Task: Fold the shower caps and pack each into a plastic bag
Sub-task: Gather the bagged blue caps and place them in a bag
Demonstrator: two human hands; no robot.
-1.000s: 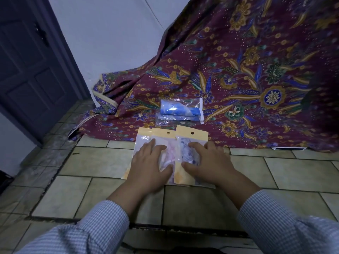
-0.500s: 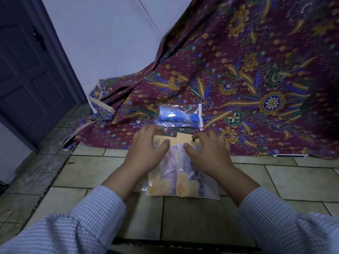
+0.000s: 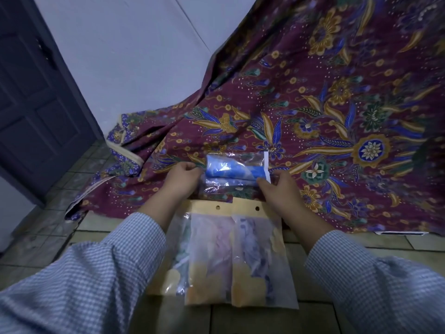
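Note:
A clear plastic bag point(image 3: 237, 168) with a folded blue shower cap inside lies on the patterned cloth. My left hand point(image 3: 181, 180) grips its left end and my right hand point(image 3: 280, 190) pinches its right end by the white strip. Closer to me, two yellow-topped bags point(image 3: 237, 256) holding folded caps lie side by side on the floor tiles, with a third clear bag partly under their left edge.
A maroon floral cloth point(image 3: 337, 121) drapes down from the right and spreads over the floor. A dark door point(image 3: 36, 97) stands at the left beside a white wall. Beige floor tiles point(image 3: 375, 251) surround the bags.
Both hands left the two yellow-topped bags and reached forward to the blue cap's bag, taking hold of its ends. The view has tipped closer and lower.

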